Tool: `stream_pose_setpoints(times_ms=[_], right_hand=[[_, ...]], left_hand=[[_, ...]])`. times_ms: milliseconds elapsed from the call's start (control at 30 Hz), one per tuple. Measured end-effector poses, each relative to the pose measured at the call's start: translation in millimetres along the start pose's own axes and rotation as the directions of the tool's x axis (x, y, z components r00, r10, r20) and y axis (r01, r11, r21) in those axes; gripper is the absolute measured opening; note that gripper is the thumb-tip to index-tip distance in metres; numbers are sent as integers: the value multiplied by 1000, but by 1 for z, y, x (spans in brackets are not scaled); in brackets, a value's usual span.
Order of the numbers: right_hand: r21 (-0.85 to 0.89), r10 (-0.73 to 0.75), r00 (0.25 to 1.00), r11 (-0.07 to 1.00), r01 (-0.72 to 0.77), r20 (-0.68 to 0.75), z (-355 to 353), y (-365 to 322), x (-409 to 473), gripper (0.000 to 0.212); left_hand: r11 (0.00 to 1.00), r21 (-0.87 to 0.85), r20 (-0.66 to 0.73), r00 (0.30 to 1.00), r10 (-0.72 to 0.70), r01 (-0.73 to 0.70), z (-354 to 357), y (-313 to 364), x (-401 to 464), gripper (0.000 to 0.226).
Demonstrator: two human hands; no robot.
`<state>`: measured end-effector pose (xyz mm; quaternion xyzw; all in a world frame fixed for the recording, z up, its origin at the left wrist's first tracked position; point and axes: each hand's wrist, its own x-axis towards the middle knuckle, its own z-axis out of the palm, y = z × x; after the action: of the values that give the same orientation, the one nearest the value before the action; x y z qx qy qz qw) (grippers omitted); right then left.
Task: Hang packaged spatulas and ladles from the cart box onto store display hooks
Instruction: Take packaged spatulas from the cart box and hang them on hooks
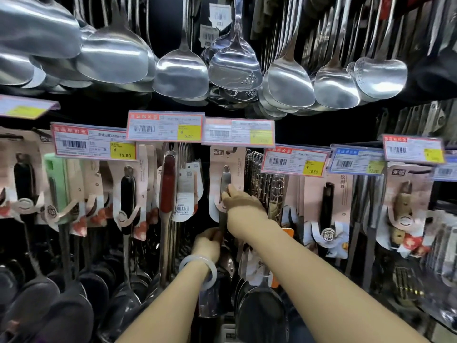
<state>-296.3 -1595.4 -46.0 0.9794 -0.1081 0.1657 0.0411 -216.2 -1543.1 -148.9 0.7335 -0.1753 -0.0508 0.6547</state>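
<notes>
A packaged steel utensil (225,178) on a pink card hangs in the middle of the lower display row, under a price tag (238,131). My right hand (241,203) pinches the card and steel handle at mid height. My left hand (207,245), with a pale bangle on the wrist, grips the same utensil's shaft lower down. The utensil's head (226,264) hangs just under my left hand. The hook itself is hidden behind the price tag. The cart box is out of view.
Bare steel spatulas and ladles (235,68) hang in a dense row overhead. Packaged utensils fill the hooks left (127,194) and right (326,209); wire racks (257,174) hang just right of my hand. Black ladle heads (74,305) crowd the bottom left.
</notes>
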Motion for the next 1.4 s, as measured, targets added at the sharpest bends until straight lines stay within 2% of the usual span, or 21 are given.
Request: stream_pose_setpoints(times_ms=[100, 200, 300, 400, 500, 633, 733, 900, 1033, 1267, 1400], right_hand=[[-35, -28, 999, 999, 29, 19, -5, -4, -9, 57], [-65, -47, 999, 997, 48, 20, -14, -10, -24, 66], [-63, -75, 993, 996, 70, -88, -19, -12, -45, 59], [-67, -133, 969, 990, 122, -206, -17, -7, -78, 61], [-34, -143, 939, 990, 139, -314, -8, 6, -115, 59], [-80, 62, 982, 994, -78, -181, 17, 38, -174, 60], [-159, 251, 968, 956, -248, -1, 39, 69, -230, 63], [-217, 498, 855, 859, -464, 142, 73, 111, -328, 61], [-235, 658, 710, 753, -615, 249, 98, 139, -402, 58], [-306, 812, 458, 568, -764, 362, 125, 213, -542, 59], [-256, 880, 334, 427, -867, 337, 141, 250, -611, 62]], left_hand=[[990, 133, -2, 999, 49, -48, -5, 7, -13, 38], [921, 351, 40, 985, 167, -170, -10, 14, -35, 58], [809, 497, 120, 948, 296, -315, -16, 23, -62, 68], [669, 620, 199, 907, 370, -409, -23, 28, -85, 71], [583, 655, 253, 866, 432, -481, -23, 29, -108, 66], [394, 664, 428, 755, 497, -636, 7, 16, -146, 65], [295, 611, 593, 671, 444, -735, 47, 1, -185, 64], [303, 495, 773, 572, 274, -814, 117, -25, -256, 62], [255, 423, 869, 469, 158, -869, 172, -44, -310, 61], [226, 221, 972, 234, 30, -949, 285, -76, -403, 63], [202, 122, 993, 117, -33, -972, 343, -91, -456, 65]])
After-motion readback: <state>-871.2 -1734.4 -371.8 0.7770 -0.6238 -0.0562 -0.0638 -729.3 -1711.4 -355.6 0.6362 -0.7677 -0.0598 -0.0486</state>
